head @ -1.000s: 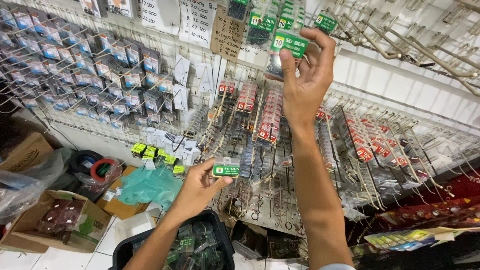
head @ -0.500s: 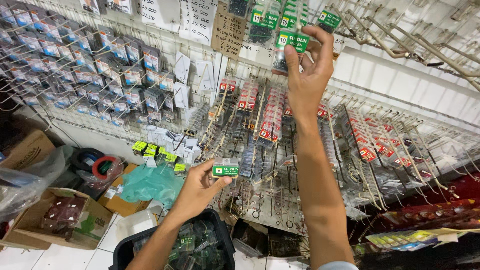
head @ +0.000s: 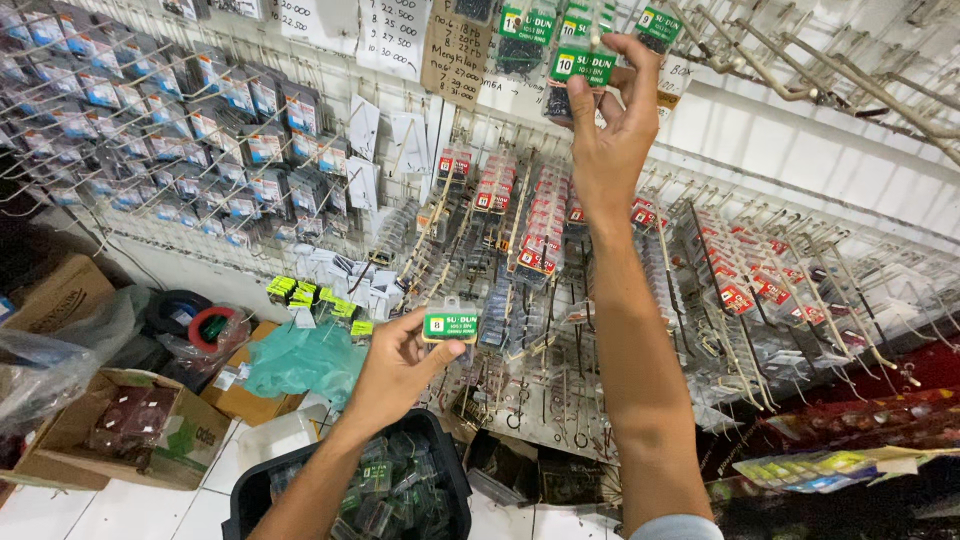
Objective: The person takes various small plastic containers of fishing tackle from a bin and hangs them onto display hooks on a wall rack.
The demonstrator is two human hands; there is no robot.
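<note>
Pegboard racking [head: 200, 150] covers the wall, its hooks hung with rows of small packets. At lower left, cardboard boxes [head: 130, 430] and plastic bags sit on the tiled floor. A black bin [head: 440, 450] of clear packets stands below the left hand. The left hand [head: 400, 365] is raised at mid-height, fingers closed around a small green-labelled packet [head: 450, 325], pinched between thumb and forefinger, clear of the rack. Red-labelled packets [head: 530, 220] hang on hooks between the two arms. The right hand [head: 610, 130] reaches up to the top row, fingers closed on a second green packet [head: 582, 68] that sits at a hook [head: 700, 40] among similar green packets. Bare hooks extend to the right.
</note>
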